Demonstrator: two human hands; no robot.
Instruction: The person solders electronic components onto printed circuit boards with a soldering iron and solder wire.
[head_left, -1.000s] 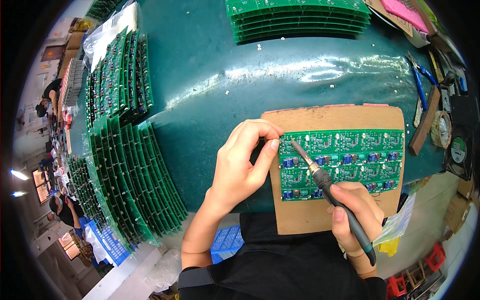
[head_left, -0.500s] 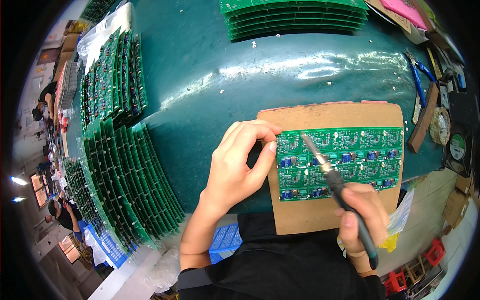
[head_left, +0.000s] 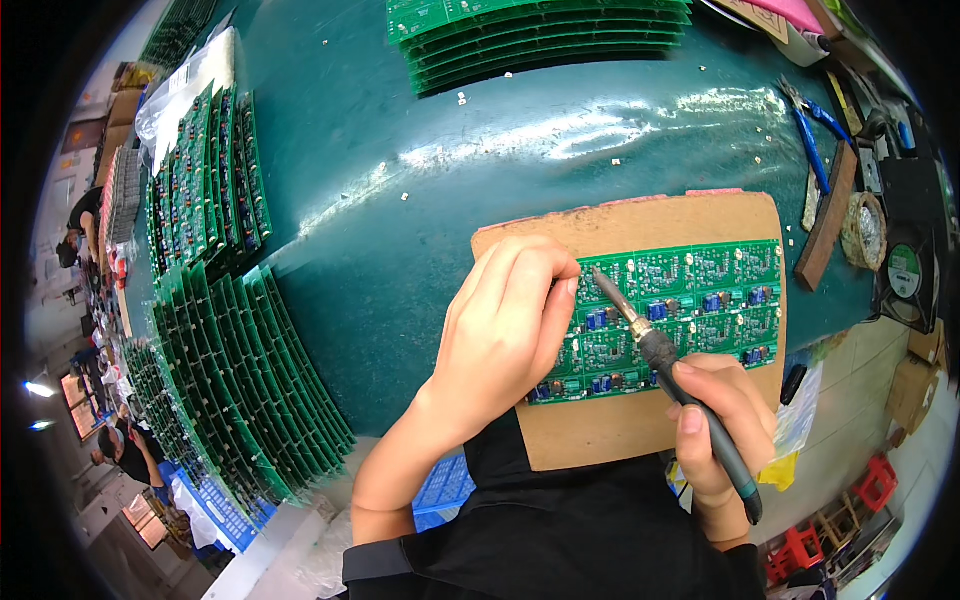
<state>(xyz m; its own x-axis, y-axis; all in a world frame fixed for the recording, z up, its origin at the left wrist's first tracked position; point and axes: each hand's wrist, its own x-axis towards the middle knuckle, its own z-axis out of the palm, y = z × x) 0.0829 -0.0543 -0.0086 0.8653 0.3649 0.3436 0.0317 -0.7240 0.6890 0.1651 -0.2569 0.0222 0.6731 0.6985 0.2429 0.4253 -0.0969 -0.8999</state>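
A green circuit board panel point(head_left: 690, 333) with rows of small parts and blue capacitors lies on a brown cardboard sheet point(head_left: 620, 437). My right hand point(head_left: 728, 420) grips a soldering iron point(head_left: 662, 358) by its dark handle. The iron's metal tip points at the panel's upper left part. My left hand point(head_left: 508, 325) hovers over the upper left corner, thumb and forefinger pinched close beside the tip. Whatever sits between those fingertips is too small or hidden to make out. That hand covers the panel's left end.
Upright circuit boards point(head_left: 245, 370) stand in rows at the left, with populated boards point(head_left: 205, 180) behind them. Another board stack point(head_left: 540, 45) is at the far edge. Blue-handled pliers point(head_left: 808, 145), a wooden bar point(head_left: 828, 215) and a round fan point(head_left: 908, 275) lie right. Tiny white parts dot the green table.
My left hand has moved from the panel's left edge in over its upper left corner. The iron's tip now sits close to those pinched fingers. The whole view has shifted slightly.
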